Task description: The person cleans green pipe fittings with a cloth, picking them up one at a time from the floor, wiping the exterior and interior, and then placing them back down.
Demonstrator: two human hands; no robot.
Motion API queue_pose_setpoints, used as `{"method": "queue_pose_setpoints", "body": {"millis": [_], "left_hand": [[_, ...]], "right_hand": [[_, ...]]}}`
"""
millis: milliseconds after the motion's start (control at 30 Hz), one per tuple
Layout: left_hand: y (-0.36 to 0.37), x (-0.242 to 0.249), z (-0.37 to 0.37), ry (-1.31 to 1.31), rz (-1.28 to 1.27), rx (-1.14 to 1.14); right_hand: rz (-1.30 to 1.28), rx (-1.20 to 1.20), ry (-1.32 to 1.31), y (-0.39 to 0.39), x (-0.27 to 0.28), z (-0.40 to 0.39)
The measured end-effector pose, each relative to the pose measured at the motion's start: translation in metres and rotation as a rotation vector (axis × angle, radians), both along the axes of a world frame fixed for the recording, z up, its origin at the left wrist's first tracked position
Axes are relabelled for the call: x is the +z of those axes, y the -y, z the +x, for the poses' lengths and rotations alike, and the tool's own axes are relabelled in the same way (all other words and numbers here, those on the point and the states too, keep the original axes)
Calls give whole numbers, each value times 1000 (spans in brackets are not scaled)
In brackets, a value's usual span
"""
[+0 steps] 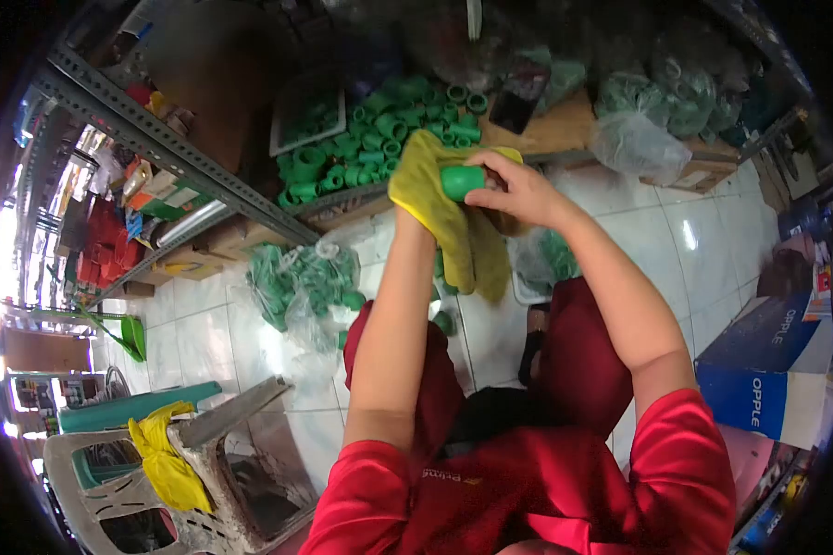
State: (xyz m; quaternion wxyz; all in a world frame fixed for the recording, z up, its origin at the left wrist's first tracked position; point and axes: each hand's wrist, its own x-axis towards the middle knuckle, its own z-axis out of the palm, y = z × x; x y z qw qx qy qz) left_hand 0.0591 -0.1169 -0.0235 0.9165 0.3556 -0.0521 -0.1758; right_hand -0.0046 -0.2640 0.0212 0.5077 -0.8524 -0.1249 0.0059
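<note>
A green pipe fitting (460, 182) is held in front of me, with my right hand (520, 191) closed around its right end, thumb below and fingers above. A yellow-olive cloth (472, 248) lies against the fitting's left side and hangs down below it. The cloth covers my left hand, so its fingers are hidden; only the wrist shows. Beyond my hands, many green fittings (372, 137) are heaped on a low shelf (342, 205). Below, a plastic bag of green fittings (292, 285) rests on the tiled floor.
A plastic chair (194, 455) with a yellow cloth (171, 458) on it stands at lower left. Metal shelving (171, 148) runs along the left. Blue and white boxes (764, 375) are at the right. Clear plastic bags (640, 143) sit at the upper right.
</note>
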Motion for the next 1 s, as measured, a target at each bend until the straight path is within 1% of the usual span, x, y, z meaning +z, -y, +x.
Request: {"method": "queue_pose_setpoints", "body": {"millis": [33,67,100,133,167,233,267,300,333,367,400,433,467,500,533,567,600,700,733,767,800,833,867,900,967,1000], "left_hand": [[-6,15,-2,-154,-33,-25],[-11,5,7,-178,-25,-17],[-15,-5,19,-171,-22,96],[-22,-13,28,-158,-18,207],[-32,-7,31,-170,-13,211],[-55,10,40,-308,-41,112],[-66,18,41,-171,43,163],[-76,22,39,-37,129,214],[-86,15,45,-49,110,300],[-95,17,43,-59,115,306],[-102,26,41,-120,38,416],[-108,38,37,-177,-43,526],[-111,53,28,-185,21,558],[-127,39,38,-192,22,565],[-152,14,56,173,754,595],[-164,9,60,553,1478,551],[-171,0,60,537,1480,555],[-160,41,33,640,2189,646],[-162,44,30,672,2430,659],[-170,34,36,658,2437,654],[-180,20,46,410,1541,679],[-189,10,51,164,652,621],[-195,8,52,154,658,628],[-202,5,53,202,778,662],[-211,7,53,301,1024,709],[-214,9,54,355,1146,726]], "right_hand": [[8,5,-25,-1,-1,4],[72,87,-63,-4,-4,8],[137,168,-98,-6,-9,13],[183,220,-194,-6,-14,20],[165,236,-223,-4,-22,27],[91,190,-442,-3,-47,44],[90,196,-449,-4,-60,49],[-186,112,-468,-7,-74,53],[-462,30,-480,-10,-92,56],[-545,26,-472,-12,-123,59],[-628,23,-462,-15,-153,61],[-628,32,-466,-22,-170,60],[-660,115,-600,-28,-181,59],[-690,199,-735,-34,-193,57],[-693,209,-741,-41,-200,52],[-719,283,-586,-48,-206,47],[-740,357,-430,-55,-212,44],[-801,401,-404,-77,-261,50],[-790,316,-433,-89,-254,45],[-791,328,-435,-97,-259,46],[-752,257,-382,-106,-265,44],[-712,187,-330,-113,-278,43],[-645,110,-356,-120,-292,43],[-641,125,-365,-123,-306,44],[-525,-54,-376,-133,-304,40],[-532,-77,-439,-137,-299,43]]}}
